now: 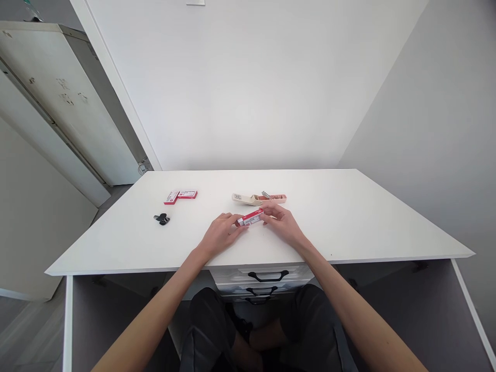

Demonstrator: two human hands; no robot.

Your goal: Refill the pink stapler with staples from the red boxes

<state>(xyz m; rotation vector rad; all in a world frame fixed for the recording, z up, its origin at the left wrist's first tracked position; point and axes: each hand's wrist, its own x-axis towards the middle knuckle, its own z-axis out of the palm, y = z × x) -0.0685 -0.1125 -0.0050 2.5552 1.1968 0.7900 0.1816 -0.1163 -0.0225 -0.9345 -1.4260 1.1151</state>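
Observation:
Between my two hands is a small red-and-white cardboard box [251,217], held just over the near middle of the white desk. My left hand [223,231] pinches its left end between thumb and fingers. The right end is gripped by the fingertips of my right hand [282,223]. Just beyond the hands lies a long narrow beige-and-pink case [242,199], apparently open, with small things in its compartments that I cannot make out. A small silvery piece [265,195] rests on it.
Two similar red-and-white boxes [187,195] lie touching at the back left of the white desk [349,222]. Nearer sits a small group of black clip-like things [161,219]. A wall rises behind the desk, and drawers with black handles [268,276] are below its front edge.

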